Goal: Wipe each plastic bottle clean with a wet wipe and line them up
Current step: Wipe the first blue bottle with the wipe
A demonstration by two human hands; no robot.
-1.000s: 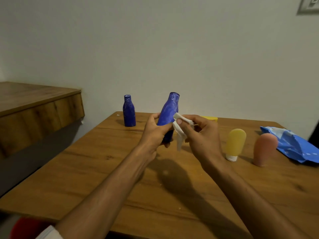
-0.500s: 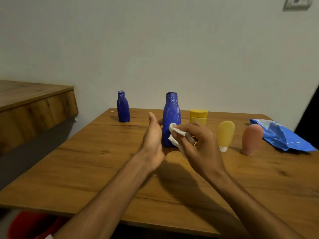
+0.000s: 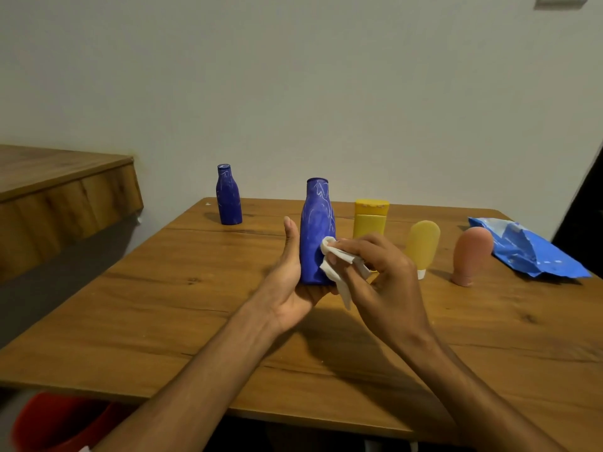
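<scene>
Room fixtures and furniture
Wooden table (image 3: 163, 305) beneath left hand (image 3: 290, 288) and right hand (image 3: 381, 278); wooden ledge (image 3: 65, 197) well left of left hand; red container (image 3: 62, 419) below-left, under table edge; switch plate (image 3: 559, 0) high above right hand.

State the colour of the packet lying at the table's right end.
Blue with pale whitish patches; the packet shows best in the head view.
</scene>
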